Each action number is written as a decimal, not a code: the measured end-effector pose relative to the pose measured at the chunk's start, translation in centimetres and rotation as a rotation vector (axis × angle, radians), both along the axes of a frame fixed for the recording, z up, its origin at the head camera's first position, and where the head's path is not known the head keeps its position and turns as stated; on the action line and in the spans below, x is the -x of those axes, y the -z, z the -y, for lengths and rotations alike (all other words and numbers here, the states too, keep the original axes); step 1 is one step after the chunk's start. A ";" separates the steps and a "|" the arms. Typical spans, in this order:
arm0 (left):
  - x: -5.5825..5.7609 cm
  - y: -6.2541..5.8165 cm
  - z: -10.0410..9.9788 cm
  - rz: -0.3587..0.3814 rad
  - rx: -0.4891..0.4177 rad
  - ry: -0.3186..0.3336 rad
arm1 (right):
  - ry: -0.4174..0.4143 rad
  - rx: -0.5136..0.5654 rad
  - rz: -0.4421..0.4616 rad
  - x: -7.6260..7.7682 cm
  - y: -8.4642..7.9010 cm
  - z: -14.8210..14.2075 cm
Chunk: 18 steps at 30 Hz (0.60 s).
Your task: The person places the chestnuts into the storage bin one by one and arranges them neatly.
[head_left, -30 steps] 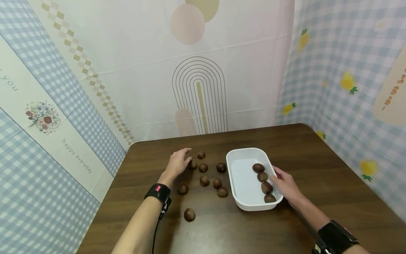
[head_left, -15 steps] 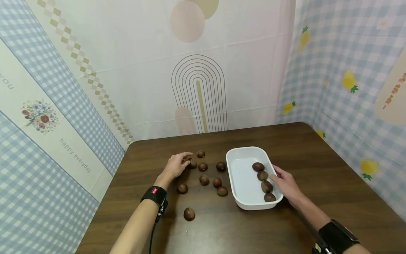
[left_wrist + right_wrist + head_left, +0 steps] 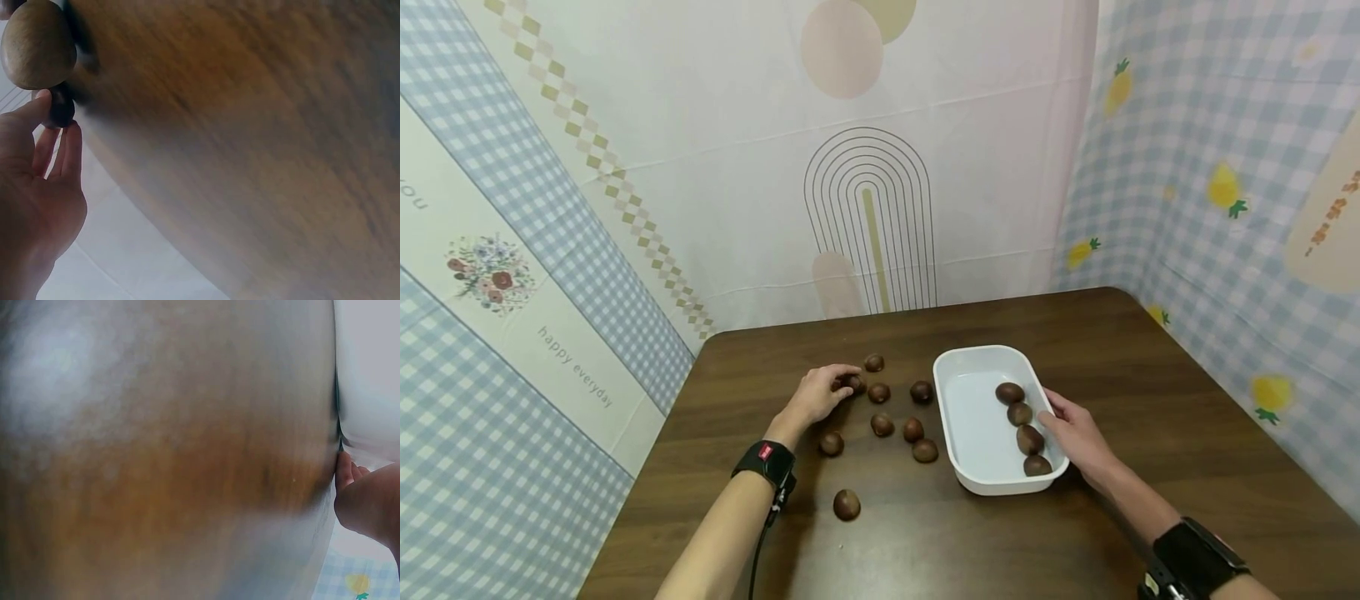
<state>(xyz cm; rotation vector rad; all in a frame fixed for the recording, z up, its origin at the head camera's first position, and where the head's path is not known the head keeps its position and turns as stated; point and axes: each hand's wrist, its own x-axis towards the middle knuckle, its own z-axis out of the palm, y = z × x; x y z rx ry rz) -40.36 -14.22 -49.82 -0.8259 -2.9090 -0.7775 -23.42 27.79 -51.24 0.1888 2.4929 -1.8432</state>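
My left hand (image 3: 817, 395) is at the far left of a scatter of brown chestnuts, its thumb and fingers around one chestnut (image 3: 857, 384). In the left wrist view, that chestnut (image 3: 61, 107) shows dark between thumb and fingertips, partly hidden behind a nearer, larger-looking chestnut (image 3: 39, 47). My right hand (image 3: 1077, 431) grips the right wall of a white rectangular tub (image 3: 981, 487), thumb over the rim and fingers outside. Several chestnuts (image 3: 1030, 440) lie in a row along the tub's right inner side. In the right wrist view the fingers (image 3: 343, 472) touch the tub's outer wall (image 3: 372, 375).
Loose chestnuts lie between my left hand and the tub, including one (image 3: 925, 451) near its left wall. One chestnut (image 3: 846, 505) sits closer to the front. The brown wooden table (image 3: 910, 542) ends at a patterned cloth backdrop (image 3: 1000, 208).
My left hand's fingers have lowered and closed around the chestnut beside them. The right hand and the tub hold their place.
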 end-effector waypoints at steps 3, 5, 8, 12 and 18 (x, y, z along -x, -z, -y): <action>0.0 0.1 0.0 -0.006 0.003 -0.005 | -0.002 0.003 0.008 0.1 0.0 -0.1; -0.1 0.1 0.0 -0.013 0.003 -0.007 | -0.002 0.005 0.013 0.1 0.1 -0.1; -0.2 0.2 -0.1 -0.034 0.006 -0.007 | -0.002 0.006 0.014 0.2 0.2 -0.1; -0.4 0.2 -0.2 -0.057 0.010 -0.004 | -0.005 0.009 0.006 0.1 0.2 -0.1; -0.4 0.2 -0.2 -0.076 0.024 0.007 | -0.003 0.022 -0.015 0.0 0.1 0.1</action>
